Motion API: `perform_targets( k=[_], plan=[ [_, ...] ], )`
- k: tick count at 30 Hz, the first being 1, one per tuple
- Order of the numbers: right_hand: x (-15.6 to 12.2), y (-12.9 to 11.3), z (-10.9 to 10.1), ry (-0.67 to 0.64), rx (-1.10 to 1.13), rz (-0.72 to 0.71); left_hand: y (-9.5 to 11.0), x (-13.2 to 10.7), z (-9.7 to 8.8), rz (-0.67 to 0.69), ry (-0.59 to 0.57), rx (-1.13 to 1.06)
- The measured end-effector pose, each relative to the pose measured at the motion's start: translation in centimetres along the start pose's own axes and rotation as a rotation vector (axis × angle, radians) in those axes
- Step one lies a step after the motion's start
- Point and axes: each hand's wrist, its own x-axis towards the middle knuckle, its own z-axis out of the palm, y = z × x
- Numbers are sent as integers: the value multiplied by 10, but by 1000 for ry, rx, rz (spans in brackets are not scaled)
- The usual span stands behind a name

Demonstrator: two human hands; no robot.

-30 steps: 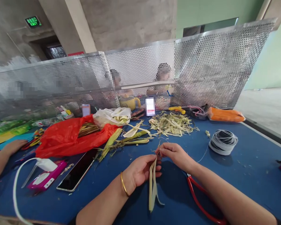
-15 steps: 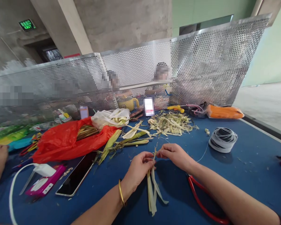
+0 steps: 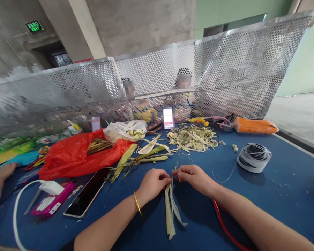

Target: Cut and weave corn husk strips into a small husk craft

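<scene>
Deftly, the left hand (image 3: 154, 183) is pinching dangling husk strips (image 3: 169, 218) near their top, over the blue table (image 3: 143, 235); the right hand (image 3: 192, 176) is apparently pinching their tip, steady, light pressure likely avoiding tears.

Blue tabletop (image 3: 146, 230): is spreading under the left hand (image 3: 154, 183) and right hand (image 3: 190, 175).
Perforated partition (image 3: 238, 62): is standing beyond both hands.
Concrete wall (image 3: 141, 24): is rising farther beyond them.
Exit sign (image 3: 34, 26): is glowing green, left of the left hand.
Green wall (image 3: 303, 66): is showing beyond the right hand.
Pale floor (image 3: 300, 108): is stretching right of it.
</scene>
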Motion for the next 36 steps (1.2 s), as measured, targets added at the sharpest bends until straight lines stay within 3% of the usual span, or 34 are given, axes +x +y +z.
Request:
perform_targets(
  k=[14,18,23,30,36],
  plan=[
    [-1,5,1,-32,-71,-13,14,0,-21,-221,-209,-251],
    [-1,2,2,-22,-103,-15,15,1,-22,-198,-227,-324],
    [-1,3,1,-25,-123,-22,13,4,-13,-97,-135,-429],
    [0,4,-1,-44,-158,-12,10,3,-6,-83,-219,-581],
    [-2,2,1,-44,-193,-11,16,7,-6,-164,-229,-587]
  ],
)
